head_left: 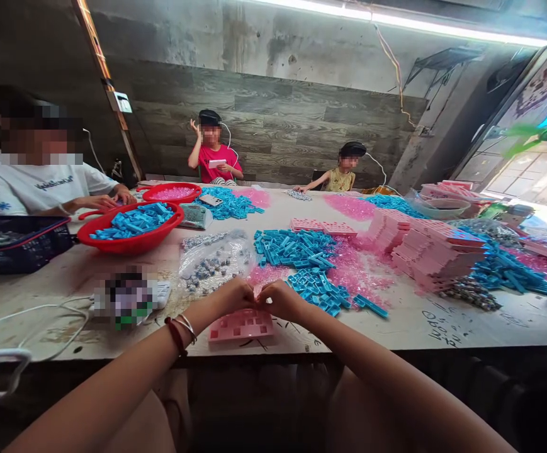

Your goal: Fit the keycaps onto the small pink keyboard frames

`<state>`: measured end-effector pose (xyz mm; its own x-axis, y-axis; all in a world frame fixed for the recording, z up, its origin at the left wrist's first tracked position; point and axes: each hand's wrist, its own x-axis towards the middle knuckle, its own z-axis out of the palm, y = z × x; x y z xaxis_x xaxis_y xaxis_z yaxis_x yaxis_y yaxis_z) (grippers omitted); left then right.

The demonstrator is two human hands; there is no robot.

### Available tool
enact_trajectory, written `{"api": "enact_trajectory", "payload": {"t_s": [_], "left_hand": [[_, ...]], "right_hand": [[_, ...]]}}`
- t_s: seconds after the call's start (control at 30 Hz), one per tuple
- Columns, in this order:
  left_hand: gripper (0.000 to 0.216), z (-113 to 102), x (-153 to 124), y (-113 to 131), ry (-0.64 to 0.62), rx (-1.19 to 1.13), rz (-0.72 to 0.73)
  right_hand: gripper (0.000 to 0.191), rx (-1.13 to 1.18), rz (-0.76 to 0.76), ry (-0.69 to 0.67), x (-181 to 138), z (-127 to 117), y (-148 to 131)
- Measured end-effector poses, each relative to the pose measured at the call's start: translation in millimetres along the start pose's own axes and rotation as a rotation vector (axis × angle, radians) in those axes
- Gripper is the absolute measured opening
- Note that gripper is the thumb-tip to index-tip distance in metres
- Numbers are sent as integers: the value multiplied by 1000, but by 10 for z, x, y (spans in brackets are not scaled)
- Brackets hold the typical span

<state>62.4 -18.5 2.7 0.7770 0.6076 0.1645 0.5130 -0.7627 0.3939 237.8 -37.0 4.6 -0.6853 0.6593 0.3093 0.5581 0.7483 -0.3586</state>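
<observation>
My left hand (238,296) and my right hand (280,299) meet above a pink plastic board (228,335) with square holes, at the table's front edge. The fingers of both hands are pinched together close to each other; whatever they hold is too small to make out. The board's far part is hidden behind my hands. Just beyond them lie small clear pink pieces (269,274). To the right is a heap of blue plastic pieces (318,289), with more blue strips (294,246) behind it. A clear plastic bag (216,251) with small metallic-looking parts lies to the left.
Stacked pink boards (424,255) stand right of the heaps. On the left are a red basin (129,242) of blue pieces, a dark crate (18,251), a phone (131,299) and white cables (60,308). Three people sit around the table (372,330), one at left, two across.
</observation>
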Motion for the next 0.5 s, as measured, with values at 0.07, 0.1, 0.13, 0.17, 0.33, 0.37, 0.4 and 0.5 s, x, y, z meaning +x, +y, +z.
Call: {"api": "enact_trajectory", "payload": {"t_s": [0.07, 0.1, 0.13, 0.17, 0.33, 0.37, 0.4, 0.5], "left_hand": [[23, 1, 11, -45, -16, -27, -20], [23, -3, 16, -55, -21, -31, -38], [23, -10, 20, -55, -22, -31, -59], [22, -23, 24, -44, -24, -30, -79], [7, -128, 23, 115, 17, 16, -40], [12, -144, 17, 143, 27, 31, -34], [17, -154, 9, 162, 25, 42, -46], [17, -153, -21, 158, -22, 45, -127]], "right_hand": [[10, -26, -1, -26, 24, -16, -12], [9, -31, 2, -33, 29, -20, -15], [9, -28, 9, -33, 27, -22, -18], [9, -15, 20, -22, 19, -24, -20], [17, 146, 29, 54, -82, -51, -34], [19, 162, 22, 66, -99, -58, -36], [20, 166, 25, 86, -111, -63, -37], [21, 148, 106, 154, -119, -58, -26]]}}
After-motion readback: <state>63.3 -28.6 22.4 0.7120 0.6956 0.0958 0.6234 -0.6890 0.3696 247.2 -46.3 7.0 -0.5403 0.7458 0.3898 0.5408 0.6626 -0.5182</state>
